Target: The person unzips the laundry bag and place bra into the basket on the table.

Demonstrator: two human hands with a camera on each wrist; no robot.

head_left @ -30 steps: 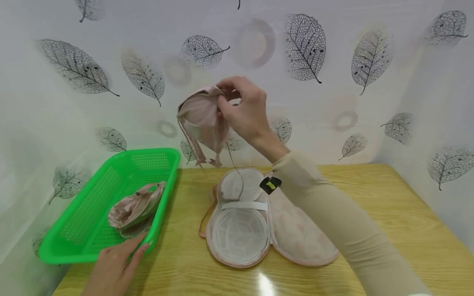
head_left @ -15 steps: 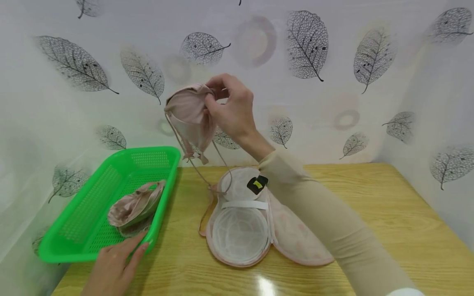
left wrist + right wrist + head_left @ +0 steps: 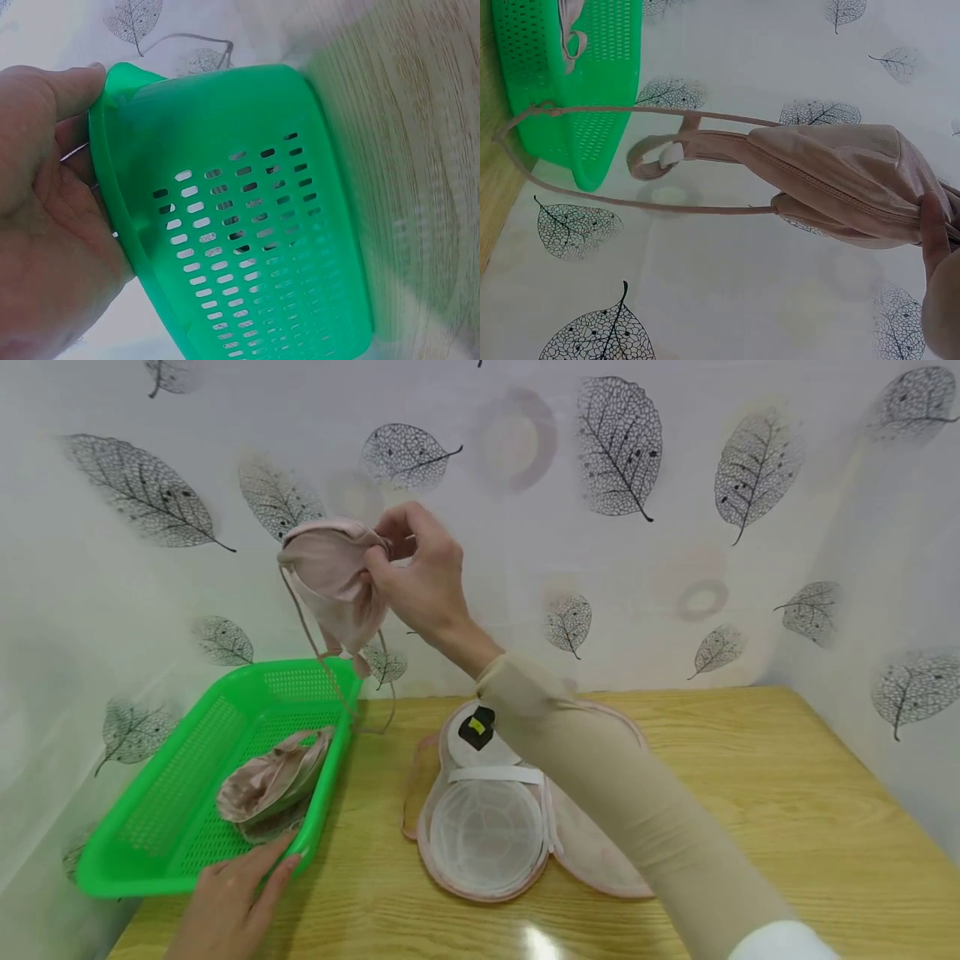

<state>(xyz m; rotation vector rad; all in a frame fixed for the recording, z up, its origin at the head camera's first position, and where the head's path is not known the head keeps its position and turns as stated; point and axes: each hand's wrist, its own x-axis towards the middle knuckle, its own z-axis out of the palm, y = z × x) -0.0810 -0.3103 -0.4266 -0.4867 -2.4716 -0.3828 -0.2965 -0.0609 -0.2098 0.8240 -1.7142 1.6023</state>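
Note:
A dusky pink bra [image 3: 330, 572] hangs in the air from my right hand [image 3: 423, 568], whose thumb and fingers pinch its upper edge. Its cups look folded together. In the right wrist view, the bra's thin strap [image 3: 675, 208] and a loop of its band [image 3: 652, 154] dangle. My left hand [image 3: 236, 889] holds the near right corner of a green perforated basket [image 3: 161, 793] by the rim. A second crumpled piece of pink satin fabric [image 3: 277, 785] lies inside the basket. Seen from the left wrist, the palm is outside the basket wall [image 3: 225, 112].
A pale pink, two-lobed fabric case [image 3: 487, 835] lies unfolded on the wooden table [image 3: 780, 827], with round mesh parts and a white band [image 3: 495, 774] across it. Its other half is partly behind my right sleeve [image 3: 637, 802]. A leaf-patterned backdrop [image 3: 480, 585] stands behind the table.
My right hand has carried the bra leftward, from above the case to near the basket's far right corner, strap swinging along. The left hand and basket have stayed put.

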